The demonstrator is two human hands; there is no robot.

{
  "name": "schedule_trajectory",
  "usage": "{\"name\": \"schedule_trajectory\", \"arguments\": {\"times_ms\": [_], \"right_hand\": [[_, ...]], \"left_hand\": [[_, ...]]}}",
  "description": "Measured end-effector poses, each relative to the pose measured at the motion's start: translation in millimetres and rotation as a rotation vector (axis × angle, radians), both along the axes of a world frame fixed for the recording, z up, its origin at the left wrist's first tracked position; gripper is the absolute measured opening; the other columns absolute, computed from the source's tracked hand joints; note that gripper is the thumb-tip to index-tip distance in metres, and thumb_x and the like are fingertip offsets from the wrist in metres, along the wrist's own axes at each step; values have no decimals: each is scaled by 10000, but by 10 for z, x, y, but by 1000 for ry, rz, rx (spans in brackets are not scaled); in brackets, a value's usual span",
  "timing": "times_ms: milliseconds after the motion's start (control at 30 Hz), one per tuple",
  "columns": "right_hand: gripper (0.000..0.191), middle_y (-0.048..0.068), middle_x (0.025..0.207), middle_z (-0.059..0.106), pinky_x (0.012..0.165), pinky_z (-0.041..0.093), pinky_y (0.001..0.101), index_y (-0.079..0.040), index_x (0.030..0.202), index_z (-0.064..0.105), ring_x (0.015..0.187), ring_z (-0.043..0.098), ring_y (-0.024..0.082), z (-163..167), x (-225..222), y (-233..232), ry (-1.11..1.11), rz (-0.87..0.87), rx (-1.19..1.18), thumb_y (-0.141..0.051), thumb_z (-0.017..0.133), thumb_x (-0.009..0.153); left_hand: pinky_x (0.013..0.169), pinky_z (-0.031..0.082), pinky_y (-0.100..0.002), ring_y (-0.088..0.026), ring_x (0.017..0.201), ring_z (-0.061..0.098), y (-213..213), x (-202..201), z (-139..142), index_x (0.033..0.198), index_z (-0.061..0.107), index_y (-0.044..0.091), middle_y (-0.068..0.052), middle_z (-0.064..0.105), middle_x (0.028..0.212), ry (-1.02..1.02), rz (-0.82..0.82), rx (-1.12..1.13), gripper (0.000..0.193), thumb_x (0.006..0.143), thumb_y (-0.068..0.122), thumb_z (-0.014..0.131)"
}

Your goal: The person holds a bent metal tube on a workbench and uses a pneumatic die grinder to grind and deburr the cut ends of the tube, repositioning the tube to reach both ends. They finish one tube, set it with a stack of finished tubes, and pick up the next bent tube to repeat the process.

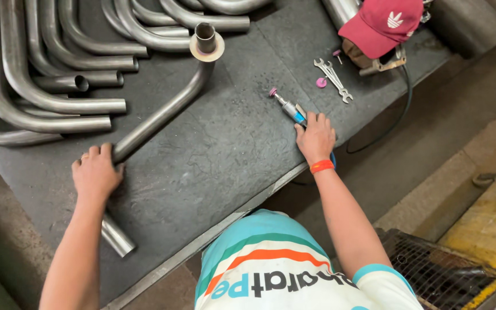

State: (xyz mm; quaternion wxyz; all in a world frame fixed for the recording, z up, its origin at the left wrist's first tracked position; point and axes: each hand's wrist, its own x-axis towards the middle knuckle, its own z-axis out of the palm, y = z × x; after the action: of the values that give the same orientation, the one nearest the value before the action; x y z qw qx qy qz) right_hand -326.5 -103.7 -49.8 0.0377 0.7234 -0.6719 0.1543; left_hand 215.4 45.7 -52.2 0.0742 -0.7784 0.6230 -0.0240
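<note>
Across the lower left of the frame the left hand lies palm down, fingers curled over a bent steel pipe that runs from a cut end at the bench edge up to a flanged collar near the top centre; at centre right the right hand is closed round the blue-banded body of a pencil die grinder, its pink mounted stone pointing to the upper left and resting on the dark workbench. To handle this well, I judge the pipe should stay pinned flat so it cannot roll; the grinder should be lifted with the black hose trailing free of the bench edge. Pipe and grinder lie well apart, one per hand; two spanners, a spare pink stone and a red cap sit at upper right; more bent pipes fill the upper left.
</note>
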Motion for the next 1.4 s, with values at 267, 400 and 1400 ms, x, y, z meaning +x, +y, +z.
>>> {"name": "schedule_trajectory", "arguments": {"times_ms": [267,400,1400], "right_hand": [[420,163,1060,616,751,536,527,-98,1116,594,951,671,416,145,-45,358,-80,-48,216,-319,813,834],[486,211,1035,668,724,535,550,-37,1127,553,875,672,469,11,-379,773,-217,-85,324,-315,819,831],[371,23,819,680,451,456,278,-102,1185,607,611,608,115,236,-1920,2734,-1357,-242,749,-386,624,948]], "left_hand": [[915,530,-512,-381,1184,618,-532,-420,34,1335,600,121,-155,639,1257,217,37,-62,623,813,389,809],[810,575,-503,-373,1088,676,-605,-574,260,1206,596,54,-160,668,1185,107,57,-3,620,706,315,853],[647,464,-432,-321,806,692,-305,-2261,725,877,635,119,-112,704,851,-256,-268,-173,138,783,181,715]]}}
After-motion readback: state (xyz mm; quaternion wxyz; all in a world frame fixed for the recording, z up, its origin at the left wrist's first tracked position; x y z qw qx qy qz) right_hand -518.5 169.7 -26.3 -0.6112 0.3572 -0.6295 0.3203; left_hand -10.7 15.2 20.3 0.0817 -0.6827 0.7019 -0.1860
